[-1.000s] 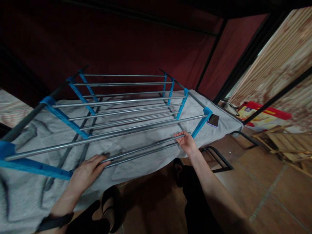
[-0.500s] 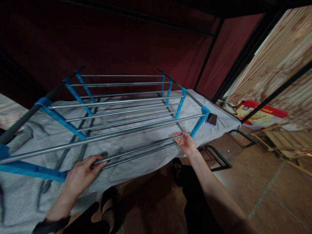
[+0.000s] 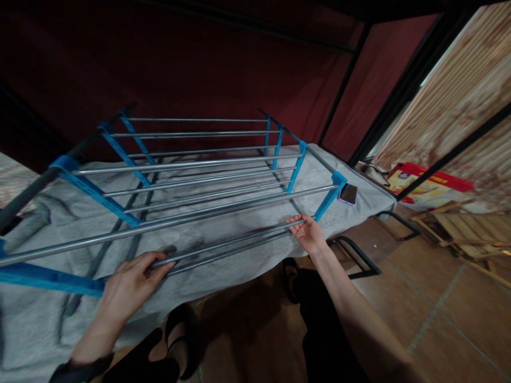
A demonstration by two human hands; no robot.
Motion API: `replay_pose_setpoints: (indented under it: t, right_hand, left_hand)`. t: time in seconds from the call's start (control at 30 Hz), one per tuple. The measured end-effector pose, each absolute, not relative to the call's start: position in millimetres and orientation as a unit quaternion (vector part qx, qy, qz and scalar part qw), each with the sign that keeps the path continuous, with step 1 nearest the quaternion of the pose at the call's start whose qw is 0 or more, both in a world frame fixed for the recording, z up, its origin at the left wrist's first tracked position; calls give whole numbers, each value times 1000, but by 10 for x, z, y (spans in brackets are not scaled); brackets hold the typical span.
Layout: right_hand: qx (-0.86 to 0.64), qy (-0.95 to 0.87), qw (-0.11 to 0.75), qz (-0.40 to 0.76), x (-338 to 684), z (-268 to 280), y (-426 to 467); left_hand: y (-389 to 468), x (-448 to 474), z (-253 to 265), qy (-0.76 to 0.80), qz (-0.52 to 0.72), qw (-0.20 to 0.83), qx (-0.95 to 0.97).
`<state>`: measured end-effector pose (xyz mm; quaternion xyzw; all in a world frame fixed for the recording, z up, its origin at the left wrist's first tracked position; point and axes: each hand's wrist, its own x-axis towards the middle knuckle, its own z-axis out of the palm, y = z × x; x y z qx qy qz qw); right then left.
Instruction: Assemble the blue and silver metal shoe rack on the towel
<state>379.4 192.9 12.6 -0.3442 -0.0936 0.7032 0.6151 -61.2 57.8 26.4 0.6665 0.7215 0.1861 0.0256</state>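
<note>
A rack of grey metal tubes (image 3: 223, 206) and blue plastic brackets (image 3: 92, 192) lies on a grey cloth. My left hand (image 3: 133, 282) is closed around the near end of a low metal tube (image 3: 231, 241), thumb and fingers pinching it at the front left. Toward the other end of that same tube, my right hand (image 3: 306, 233) curls its fingers about it, palm partly up, beside the front right blue bracket (image 3: 328, 202). A second low tube (image 3: 235, 254) runs parallel just in front. The left end of the held tube is hidden by my left hand.
The grey cloth (image 3: 223, 276) covers a bed-like surface with a black metal frame (image 3: 359, 258). A phone (image 3: 348, 194) lies on it at right. Beyond stand a red and yellow box (image 3: 429, 183) and a wooden slatted piece (image 3: 463, 229). A dark red panel (image 3: 199, 69) closes the back.
Both hands keep their hold on the low tube. The rack appears slightly shifted in view, its left side higher and its right side a little further right, mostly as the camera moves.
</note>
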Motion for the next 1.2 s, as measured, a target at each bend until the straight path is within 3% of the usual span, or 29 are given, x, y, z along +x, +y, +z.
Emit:
replay_pose_setpoints:
  t: [0.47, 0.87, 1.2]
  right_hand:
    - [-381, -30, 617, 688, 3843, 134, 1814]
    - [-438, -33, 612, 658, 4304, 21, 1748]
    - [-425, -72, 601, 673, 4072, 78, 1597]
  left_hand:
    - [557, -485, 357, 674, 209, -41, 707]
    - [375, -80, 380, 609, 169, 8, 775]
    - [172, -290, 458, 637, 175, -32, 750]
